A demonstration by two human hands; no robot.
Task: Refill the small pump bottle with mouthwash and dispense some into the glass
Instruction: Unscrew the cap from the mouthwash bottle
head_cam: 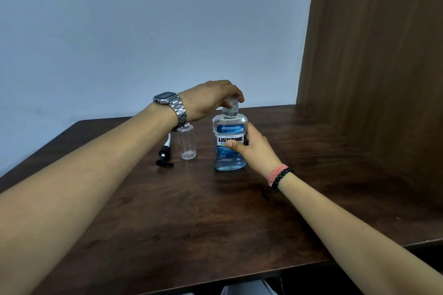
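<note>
While the left hand (211, 99) curls its fingers down over the clear cap (230, 104) of the Listerine mouthwash bottle (229, 143), gripping it from above, the right hand (253, 148) wraps the bottle's body at label height, thumb across the front and fingers round the far side. That bottle stands upright on the dark wooden table (191, 211), towards the far edge and about midway along it, partly filled with blue liquid. Just to its left stands the small clear bottle (187, 143), open-necked and apparently empty, its top partly hidden by the left wrist's metal watch (171, 106). Left of that lies the black pump head (165, 154) on its side, tube pointing to the far edge. Bare tabletop stretches from the bottles to the near edge and towards the wooden panel (374, 55) on the right.
</note>
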